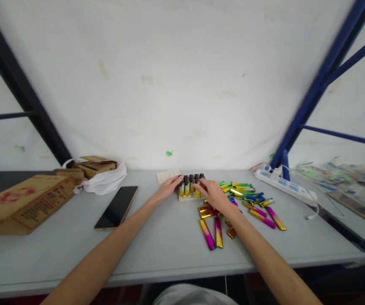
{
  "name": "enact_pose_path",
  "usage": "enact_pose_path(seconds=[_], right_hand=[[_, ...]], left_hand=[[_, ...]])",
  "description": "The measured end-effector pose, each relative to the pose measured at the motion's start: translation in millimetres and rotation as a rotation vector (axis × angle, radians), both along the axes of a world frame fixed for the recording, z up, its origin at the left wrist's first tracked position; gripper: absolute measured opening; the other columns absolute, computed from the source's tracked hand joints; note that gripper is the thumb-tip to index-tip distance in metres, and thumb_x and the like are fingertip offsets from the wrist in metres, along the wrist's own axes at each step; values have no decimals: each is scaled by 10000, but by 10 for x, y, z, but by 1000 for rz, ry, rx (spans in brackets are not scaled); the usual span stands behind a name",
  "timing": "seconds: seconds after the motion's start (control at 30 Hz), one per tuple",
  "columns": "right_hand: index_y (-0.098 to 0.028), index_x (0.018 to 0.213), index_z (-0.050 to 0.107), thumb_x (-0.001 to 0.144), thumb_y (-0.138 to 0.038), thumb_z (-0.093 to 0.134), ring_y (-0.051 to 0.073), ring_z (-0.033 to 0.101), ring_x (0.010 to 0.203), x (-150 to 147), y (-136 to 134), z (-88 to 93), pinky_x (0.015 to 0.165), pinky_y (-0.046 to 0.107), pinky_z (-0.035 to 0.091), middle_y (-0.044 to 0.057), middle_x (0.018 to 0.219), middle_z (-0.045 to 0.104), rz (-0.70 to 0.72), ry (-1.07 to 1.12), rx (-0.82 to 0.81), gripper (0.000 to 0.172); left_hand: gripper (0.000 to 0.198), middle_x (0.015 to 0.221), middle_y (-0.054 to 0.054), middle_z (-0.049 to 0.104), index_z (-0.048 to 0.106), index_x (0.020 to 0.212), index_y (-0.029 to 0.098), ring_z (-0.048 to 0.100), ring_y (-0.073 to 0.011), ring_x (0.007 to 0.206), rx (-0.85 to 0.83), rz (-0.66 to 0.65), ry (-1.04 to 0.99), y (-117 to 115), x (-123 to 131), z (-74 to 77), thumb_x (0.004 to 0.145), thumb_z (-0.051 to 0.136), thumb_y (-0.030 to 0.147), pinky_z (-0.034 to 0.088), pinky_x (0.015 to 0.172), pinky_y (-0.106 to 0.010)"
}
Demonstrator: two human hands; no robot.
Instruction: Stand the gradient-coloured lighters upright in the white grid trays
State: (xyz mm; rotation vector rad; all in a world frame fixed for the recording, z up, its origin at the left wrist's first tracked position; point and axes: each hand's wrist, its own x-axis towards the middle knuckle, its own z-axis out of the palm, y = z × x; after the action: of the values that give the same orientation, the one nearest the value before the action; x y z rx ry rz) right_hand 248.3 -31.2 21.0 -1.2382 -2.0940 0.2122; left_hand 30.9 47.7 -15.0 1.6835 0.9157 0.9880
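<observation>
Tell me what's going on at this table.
A person has both hands at a small tray of upright, dark-topped pieces. The left hand is at its left end, and the fingers of the right hand are at the pieces toward its right end; whether they grip one is hard to tell. Shiny coloured strips lie loosely scattered to the right on the table. A phone lies off to the left.

Soft, bright light glints off the metallic sleeves (240,193), while the heap (349,186) at far right is blurred.
</observation>
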Motion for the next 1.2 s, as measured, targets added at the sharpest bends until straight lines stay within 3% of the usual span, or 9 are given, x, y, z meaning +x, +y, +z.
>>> enact_pose_path(seconds=[0.27,0.47,0.73,0.87,1.0,1.1,1.2], right_hand=[[-189,920,558,1019,-334,488,203,651,774,-35,71,-129,685,276,409,83,873,701,-10,-228,-28,189],[-171,1029,630,1019,-386,474,242,696,884,-171,-51,0,734,294,457,118,1019,726,-196,-424,-32,266],[-221,962,687,996,-531,466,217,706,819,-32,-110,106,695,265,436,70,882,755,-253,-371,-51,383],[-205,965,706,1015,-456,453,195,693,744,391,4,189,685,262,436,61,800,751,-305,-237,-17,360],[-163,973,727,942,-278,573,194,695,789,1136,85,228,760,275,478,90,878,758,-279,-221,-9,195],[-157,981,742,890,-240,604,230,696,890,1708,77,162,840,326,505,122,1000,754,-267,-277,-23,184],[-157,971,750,851,-256,642,262,700,892,2086,53,43,839,366,523,128,1002,757,-284,-324,-122,190]], left_hand=[[593,1173,-65,737,733,1061,193,612,-291,1157,-8,-10,-26,-34,13,29,810,580,708,451,1002,-385],[586,1154,-48,742,735,1052,198,620,-286,1122,6,10,-10,-6,8,8,814,571,707,450,991,-372],[591,1187,-63,729,721,1096,185,607,-283,1144,2,-1,5,64,-19,-48,832,559,688,445,986,-363],[591,1124,-57,748,730,1073,186,621,-281,1106,-2,-1,15,71,-28,-55,833,554,697,448,981,-367],[593,1076,-56,759,739,1062,183,626,-288,1098,-5,8,6,46,-27,-34,824,566,698,453,981,-377],[573,1079,-49,761,746,1056,192,624,-292,1116,-6,3,-4,28,-15,-16,824,575,687,454,991,-387],[556,1104,-42,758,747,1071,202,617,-291,1140,-7,8,-12,15,-5,-5,832,573,673,448,1010,-392]])
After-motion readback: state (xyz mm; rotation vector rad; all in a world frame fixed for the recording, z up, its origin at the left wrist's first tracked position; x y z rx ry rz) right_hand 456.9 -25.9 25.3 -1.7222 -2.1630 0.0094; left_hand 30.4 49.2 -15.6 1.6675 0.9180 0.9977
